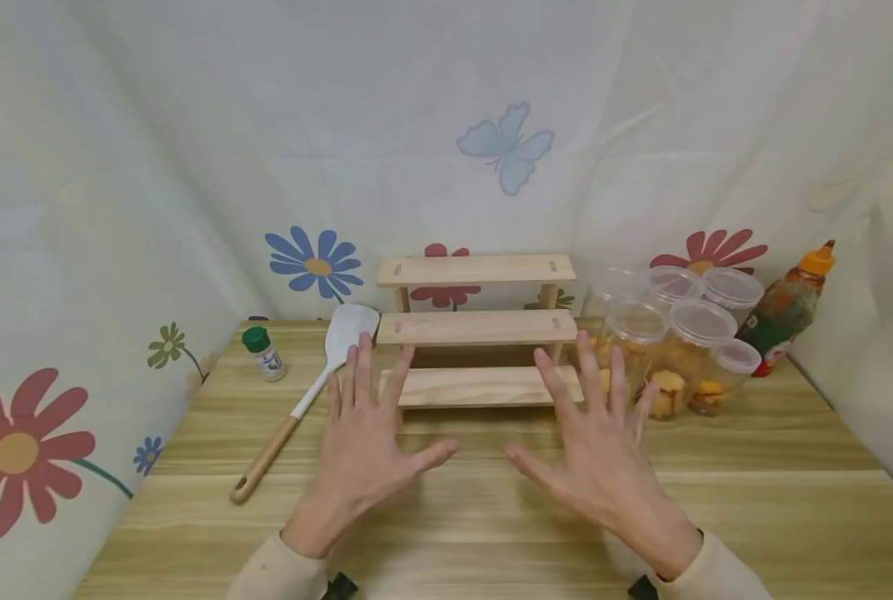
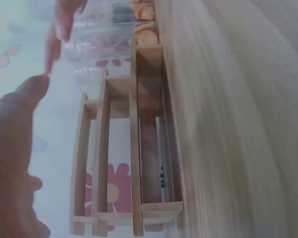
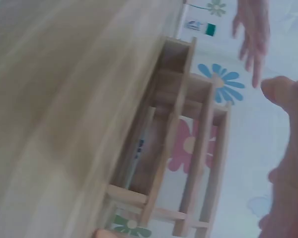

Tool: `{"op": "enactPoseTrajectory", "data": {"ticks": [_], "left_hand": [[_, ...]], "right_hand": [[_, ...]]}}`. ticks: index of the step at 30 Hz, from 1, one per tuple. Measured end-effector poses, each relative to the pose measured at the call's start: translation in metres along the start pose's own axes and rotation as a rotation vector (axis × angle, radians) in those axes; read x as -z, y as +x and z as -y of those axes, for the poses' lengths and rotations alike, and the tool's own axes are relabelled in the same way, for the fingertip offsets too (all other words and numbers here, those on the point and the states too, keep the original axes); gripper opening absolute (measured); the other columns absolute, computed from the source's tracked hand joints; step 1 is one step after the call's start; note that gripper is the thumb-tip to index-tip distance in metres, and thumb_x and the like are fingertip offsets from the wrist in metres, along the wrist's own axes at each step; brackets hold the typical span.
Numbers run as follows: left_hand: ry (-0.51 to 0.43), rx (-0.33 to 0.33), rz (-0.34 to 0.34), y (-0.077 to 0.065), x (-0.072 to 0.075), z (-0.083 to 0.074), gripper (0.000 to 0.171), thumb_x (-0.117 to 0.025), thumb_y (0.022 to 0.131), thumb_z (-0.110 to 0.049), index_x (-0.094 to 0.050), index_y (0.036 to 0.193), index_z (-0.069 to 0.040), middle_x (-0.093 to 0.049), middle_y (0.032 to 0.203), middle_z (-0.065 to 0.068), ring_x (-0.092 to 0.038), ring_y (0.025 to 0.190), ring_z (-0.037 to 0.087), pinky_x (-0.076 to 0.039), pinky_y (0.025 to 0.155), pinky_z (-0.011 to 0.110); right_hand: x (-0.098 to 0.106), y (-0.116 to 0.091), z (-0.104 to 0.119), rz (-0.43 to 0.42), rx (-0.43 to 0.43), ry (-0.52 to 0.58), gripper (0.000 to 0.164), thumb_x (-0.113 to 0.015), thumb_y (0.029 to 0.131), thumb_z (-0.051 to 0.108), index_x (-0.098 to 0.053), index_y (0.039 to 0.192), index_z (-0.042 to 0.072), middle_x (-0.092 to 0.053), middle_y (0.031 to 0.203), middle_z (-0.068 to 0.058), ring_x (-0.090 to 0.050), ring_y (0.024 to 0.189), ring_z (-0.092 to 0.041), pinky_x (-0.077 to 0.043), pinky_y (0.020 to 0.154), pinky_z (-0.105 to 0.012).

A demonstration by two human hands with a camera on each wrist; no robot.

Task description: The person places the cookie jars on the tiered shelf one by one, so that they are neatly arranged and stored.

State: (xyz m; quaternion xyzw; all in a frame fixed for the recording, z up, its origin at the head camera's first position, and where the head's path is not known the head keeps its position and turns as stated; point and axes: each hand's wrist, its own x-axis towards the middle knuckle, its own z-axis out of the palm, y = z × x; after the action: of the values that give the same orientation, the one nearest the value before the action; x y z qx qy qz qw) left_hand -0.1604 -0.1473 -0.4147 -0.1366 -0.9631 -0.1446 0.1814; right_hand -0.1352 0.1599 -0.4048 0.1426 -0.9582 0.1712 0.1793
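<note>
Both hands hover over the table with fingers spread, and neither holds anything. My left hand (image 1: 364,446) is in front of the left part of a three-step wooden rack (image 1: 480,387), right of a spatula (image 1: 349,333) with a white blade and wooden handle. Before the rack's right part is my right hand (image 1: 604,446), its outer fingers overlapping the view of several clear lidded jars (image 1: 701,325). The left wrist view shows the rack (image 2: 135,129) sideways beyond the left hand (image 2: 12,148). In the right wrist view, the right hand (image 3: 288,148) is at the right edge.
A small shaker with a green cap (image 1: 265,354) stands at the back left. Behind the jars, at the far right, a sauce bottle with an orange cap (image 1: 791,304) leans. The wooden table (image 1: 476,517) meets a flower-printed curtain (image 1: 416,125) at the back and sides.
</note>
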Motion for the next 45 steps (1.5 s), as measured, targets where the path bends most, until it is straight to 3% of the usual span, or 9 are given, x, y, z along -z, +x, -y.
{"op": "enactPoseTrajectory", "data": {"ticks": [6,11,15,19,23,28,32,38,45], "left_hand": [[-0.222,0.082,-0.061,0.008,0.003,0.016,0.112,-0.078,0.093,-0.073,-0.025,0.179,-0.024,-0.006,0.186,0.018,-0.037,0.158,0.057,-0.045,0.112,0.077],[-0.367,0.152,-0.036,0.014,-0.002,0.035,0.093,-0.079,0.1,-0.054,-0.034,0.173,-0.017,-0.026,0.18,0.022,-0.052,0.148,0.052,-0.053,0.107,0.07],[-0.533,0.204,0.01,0.017,-0.013,0.05,0.079,-0.078,0.105,-0.041,-0.041,0.169,-0.012,-0.041,0.171,0.021,-0.059,0.143,0.047,-0.055,0.11,0.063],[-0.688,0.228,0.046,0.02,-0.025,0.063,0.065,-0.077,0.108,-0.029,-0.049,0.161,-0.006,-0.052,0.163,0.022,-0.064,0.139,0.046,-0.055,0.111,0.058],[-0.79,0.258,0.074,0.024,-0.034,0.072,0.054,-0.077,0.108,-0.023,-0.056,0.156,-0.007,-0.059,0.158,0.019,-0.068,0.135,0.042,-0.057,0.109,0.051],[-0.846,0.279,0.098,0.03,-0.041,0.079,0.045,-0.075,0.109,-0.02,-0.063,0.151,-0.008,-0.065,0.15,0.017,-0.07,0.131,0.037,-0.059,0.103,0.036],[-0.836,0.288,0.108,0.032,-0.045,0.084,0.04,-0.076,0.109,-0.023,-0.068,0.146,-0.011,-0.069,0.146,0.015,-0.07,0.13,0.035,-0.057,0.104,0.038],[-0.825,0.296,0.121,0.034,-0.051,0.09,0.041,-0.08,0.106,-0.03,-0.072,0.143,-0.015,-0.072,0.142,0.011,-0.072,0.126,0.03,-0.054,0.107,0.046],[-0.894,0.256,0.124,0.035,-0.058,0.095,0.043,-0.083,0.104,-0.027,-0.071,0.142,-0.01,-0.077,0.128,0.014,-0.07,0.118,0.025,-0.055,0.104,0.031]], "right_hand": [[0.024,0.011,-0.002,-0.24,0.095,0.206,0.115,-0.091,0.086,0.045,-0.024,0.178,0.029,-0.005,0.184,-0.021,-0.009,0.167,-0.054,-0.01,0.117,-0.092],[0.046,0.022,-0.02,-0.429,0.159,0.319,0.103,-0.085,0.085,0.034,-0.035,0.172,0.013,-0.028,0.175,-0.026,-0.027,0.161,-0.049,-0.03,0.117,-0.08],[0.067,0.025,-0.042,-0.543,0.128,0.337,0.096,-0.082,0.088,0.039,-0.04,0.169,0.007,-0.042,0.167,-0.024,-0.042,0.153,-0.041,-0.042,0.124,-0.048],[0.092,0.023,-0.064,-0.596,0.053,0.455,0.089,-0.087,0.087,0.006,-0.046,0.166,0.007,-0.046,0.163,-0.01,-0.047,0.149,-0.026,-0.044,0.118,-0.02],[0.112,0.019,-0.09,-0.606,-0.051,0.575,0.097,-0.08,0.083,-0.02,-0.043,0.167,0.011,-0.046,0.163,-0.001,-0.049,0.146,-0.019,-0.043,0.117,-0.018],[0.119,0.013,-0.133,-0.643,-0.156,0.59,0.084,-0.075,0.092,-0.019,-0.047,0.165,0.012,-0.055,0.157,0.001,-0.055,0.141,-0.016,-0.043,0.114,-0.017],[0.111,0.011,-0.161,-0.66,-0.264,0.606,0.074,-0.076,0.094,-0.015,-0.054,0.16,0.011,-0.062,0.146,0.008,-0.059,0.134,-0.011,-0.044,0.111,-0.014],[0.091,0.006,-0.194,-0.566,-0.42,0.721,0.07,-0.08,0.097,-0.009,-0.056,0.16,0.011,-0.065,0.142,0.012,-0.06,0.128,-0.005,-0.045,0.108,-0.009],[0.07,-0.003,-0.221,-0.434,-0.41,0.721,0.069,-0.08,0.101,-0.002,-0.052,0.163,0.012,-0.063,0.138,0.022,-0.059,0.125,0.001,-0.043,0.107,-0.006]]}}
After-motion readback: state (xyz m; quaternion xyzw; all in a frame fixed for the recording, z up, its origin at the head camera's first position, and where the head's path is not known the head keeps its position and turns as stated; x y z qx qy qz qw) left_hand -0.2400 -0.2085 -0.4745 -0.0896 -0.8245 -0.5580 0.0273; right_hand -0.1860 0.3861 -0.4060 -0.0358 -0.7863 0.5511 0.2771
